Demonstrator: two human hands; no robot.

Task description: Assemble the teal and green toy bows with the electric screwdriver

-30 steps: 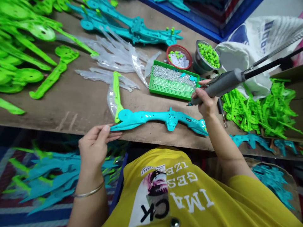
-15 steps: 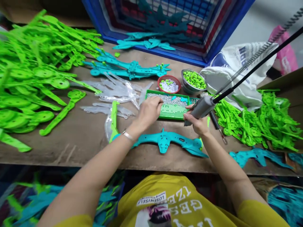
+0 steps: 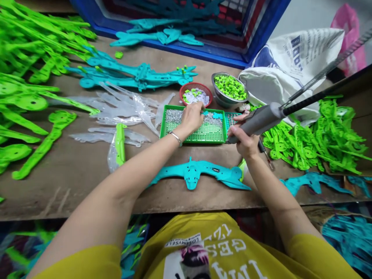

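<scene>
- Our left hand [image 3: 192, 116] dips, fingers curled, into the green tray [image 3: 194, 136] just beyond the teal part [image 3: 200, 175], which lies crosswise
- Our right hand [image 3: 244, 140] grips the grey screwdriver [image 3: 260, 117] beside it

Worn brown worktable [image 3: 87, 186]; blue-framed crate [image 3: 255, 42] behind; striped mat [image 3: 17, 252] underneath

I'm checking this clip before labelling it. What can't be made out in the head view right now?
- Left hand: its fingertips reach down into the green tray, so whether they pinch a screw is hidden.
- Screws in the tray: too small to tell apart.
- Driver in the right hand: its tip is hidden by the hand; its cable is cut off by the right edge.
- Green parts on the left: blurred and cut off by the edge.
</scene>
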